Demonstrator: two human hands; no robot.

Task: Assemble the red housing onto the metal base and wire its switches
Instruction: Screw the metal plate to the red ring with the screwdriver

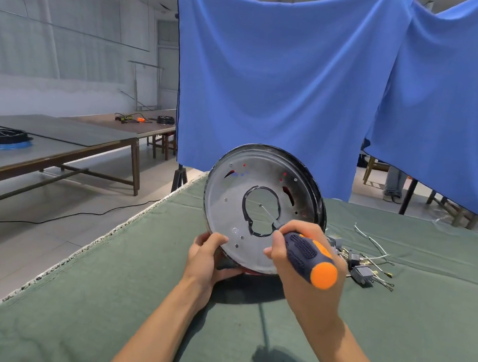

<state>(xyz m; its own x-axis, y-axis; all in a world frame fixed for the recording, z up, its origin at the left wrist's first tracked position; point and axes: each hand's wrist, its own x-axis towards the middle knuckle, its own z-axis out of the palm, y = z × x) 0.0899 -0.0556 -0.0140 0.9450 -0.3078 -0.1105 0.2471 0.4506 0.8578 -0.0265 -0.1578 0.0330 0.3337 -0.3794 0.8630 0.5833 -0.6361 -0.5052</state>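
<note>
Right grip [305,259] wraps tight around a screwdriver [309,258], blue-and-orange handle, shaft pointing up-left through the keyhole-shaped opening in the metal base [230,189]; tip sits inside that opening. Left grip [206,255], just left of the right one, holds the base's lower-left rim, thumb on the plate face, fingers curled under. Base is tilted up on edge toward the camera, lower edge on the green-covered desk [124,302]. Red housing [253,271] barely shows as a red sliver under the base's bottom rim and through slots in the plate. Right of the right grip, behind it, grey switches [363,274] with loose wires [375,244] lie on the desk. Blue curtain [275,79] hangs beyond.
</note>
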